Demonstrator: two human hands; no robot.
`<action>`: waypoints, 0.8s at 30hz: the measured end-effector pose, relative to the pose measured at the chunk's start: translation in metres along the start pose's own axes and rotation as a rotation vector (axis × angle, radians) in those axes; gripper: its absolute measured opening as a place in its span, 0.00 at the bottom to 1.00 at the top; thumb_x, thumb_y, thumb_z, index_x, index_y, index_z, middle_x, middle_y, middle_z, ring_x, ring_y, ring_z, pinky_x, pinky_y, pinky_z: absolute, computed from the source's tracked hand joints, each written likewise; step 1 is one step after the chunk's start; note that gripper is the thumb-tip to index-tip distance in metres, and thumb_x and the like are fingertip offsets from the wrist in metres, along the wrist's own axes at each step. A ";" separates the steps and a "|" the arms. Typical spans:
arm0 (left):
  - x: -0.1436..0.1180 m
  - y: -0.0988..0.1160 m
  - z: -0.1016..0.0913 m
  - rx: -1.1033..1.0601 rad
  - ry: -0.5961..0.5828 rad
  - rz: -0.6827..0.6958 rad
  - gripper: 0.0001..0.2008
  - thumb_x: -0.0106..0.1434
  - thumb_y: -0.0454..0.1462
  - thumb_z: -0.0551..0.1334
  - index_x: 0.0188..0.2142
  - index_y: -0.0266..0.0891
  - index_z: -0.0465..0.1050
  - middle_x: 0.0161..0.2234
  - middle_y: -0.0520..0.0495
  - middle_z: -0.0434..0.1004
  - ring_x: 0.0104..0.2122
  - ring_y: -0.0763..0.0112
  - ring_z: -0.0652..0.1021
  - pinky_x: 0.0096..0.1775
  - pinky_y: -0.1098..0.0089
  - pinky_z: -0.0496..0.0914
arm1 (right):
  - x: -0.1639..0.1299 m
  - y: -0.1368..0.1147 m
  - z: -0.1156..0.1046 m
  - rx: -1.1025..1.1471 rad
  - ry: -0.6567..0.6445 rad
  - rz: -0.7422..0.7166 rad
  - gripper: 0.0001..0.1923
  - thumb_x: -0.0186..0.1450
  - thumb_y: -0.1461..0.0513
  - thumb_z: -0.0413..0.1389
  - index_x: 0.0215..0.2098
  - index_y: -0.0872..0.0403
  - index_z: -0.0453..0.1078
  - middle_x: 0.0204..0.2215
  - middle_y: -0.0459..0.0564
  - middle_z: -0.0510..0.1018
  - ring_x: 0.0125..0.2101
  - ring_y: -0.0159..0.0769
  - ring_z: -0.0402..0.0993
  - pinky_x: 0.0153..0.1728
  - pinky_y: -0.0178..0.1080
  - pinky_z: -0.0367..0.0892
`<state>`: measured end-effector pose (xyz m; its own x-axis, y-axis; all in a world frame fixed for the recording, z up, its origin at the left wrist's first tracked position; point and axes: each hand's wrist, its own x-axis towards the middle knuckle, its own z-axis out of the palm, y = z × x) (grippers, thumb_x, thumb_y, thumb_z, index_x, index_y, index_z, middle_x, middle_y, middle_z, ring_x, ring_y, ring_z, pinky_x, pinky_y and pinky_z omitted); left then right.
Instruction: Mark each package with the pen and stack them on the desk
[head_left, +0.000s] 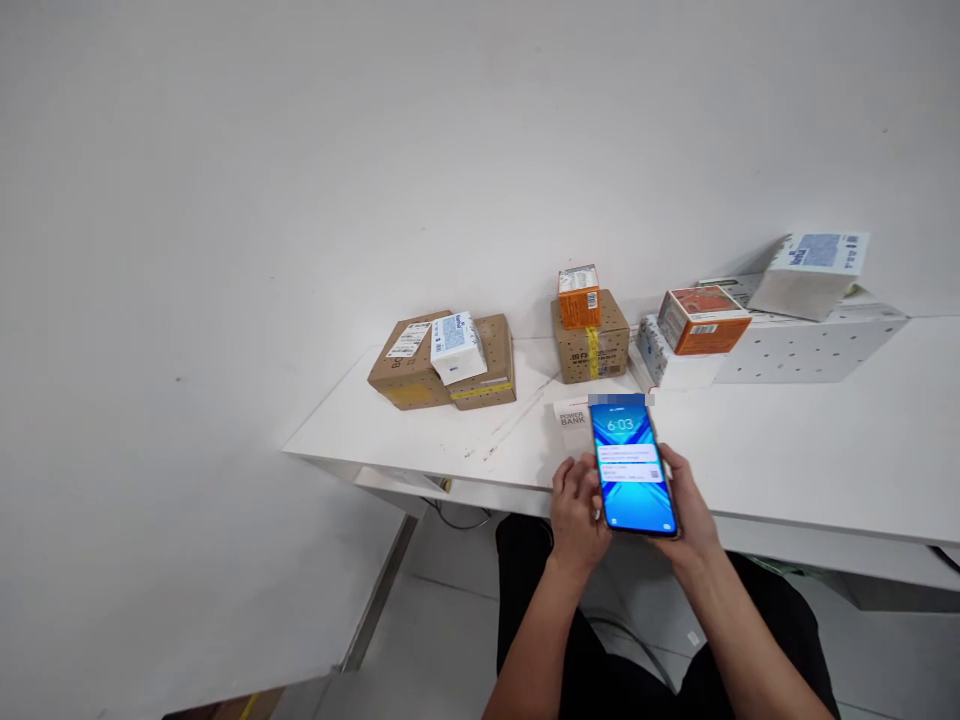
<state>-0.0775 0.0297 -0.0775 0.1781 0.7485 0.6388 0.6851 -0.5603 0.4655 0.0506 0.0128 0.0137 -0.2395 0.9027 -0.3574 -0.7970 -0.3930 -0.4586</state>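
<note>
A smartphone (636, 490) with a lit blue screen reading 6:03 is held up over the front edge of the table. My right hand (691, 510) is closed around its right side and lower back, most of the fingers hidden behind it. At the phone's lower left edge, my left hand (579, 512) presses with curled fingers. Just beyond the phone, a white box marked POWER BANK (571, 419) lies on the table, partly covered by the phone.
On the white table (420, 440), two brown cartons (409, 385) (495, 345) carry a white box (459, 345). An orange box (579, 303) tops another carton (592, 350). To the right, a second orange box (705, 330) and a white carton (806, 275) rest on white boxes. A wall stands behind.
</note>
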 end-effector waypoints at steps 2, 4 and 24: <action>0.003 0.004 -0.006 0.006 -0.004 0.027 0.11 0.63 0.34 0.55 0.43 0.41 0.72 0.47 0.41 0.74 0.53 0.58 0.71 0.53 0.51 0.69 | -0.008 -0.017 -0.012 -0.073 0.074 -0.120 0.28 0.63 0.48 0.47 0.55 0.55 0.67 0.42 0.58 0.80 0.38 0.49 0.79 0.39 0.51 0.72; 0.005 0.006 -0.010 0.012 0.003 0.036 0.11 0.61 0.32 0.56 0.42 0.40 0.73 0.46 0.41 0.74 0.52 0.57 0.71 0.53 0.51 0.70 | -0.014 -0.036 -0.029 -0.201 0.170 -0.236 0.28 0.62 0.47 0.48 0.53 0.55 0.68 0.43 0.59 0.79 0.38 0.48 0.78 0.38 0.50 0.72; 0.004 0.016 -0.022 0.438 -0.009 -0.179 0.32 0.50 0.55 0.65 0.47 0.35 0.70 0.53 0.27 0.63 0.52 0.30 0.64 0.41 0.35 0.66 | 0.012 -0.075 -0.124 -2.140 1.048 -0.632 0.28 0.62 0.48 0.49 0.52 0.56 0.70 0.50 0.70 0.69 0.50 0.68 0.62 0.40 0.65 0.60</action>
<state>-0.0814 0.0159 -0.0544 0.0349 0.8236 0.5662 0.9388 -0.2213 0.2641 0.1763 0.0317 -0.0573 0.4451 0.8506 0.2799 0.8928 -0.3974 -0.2122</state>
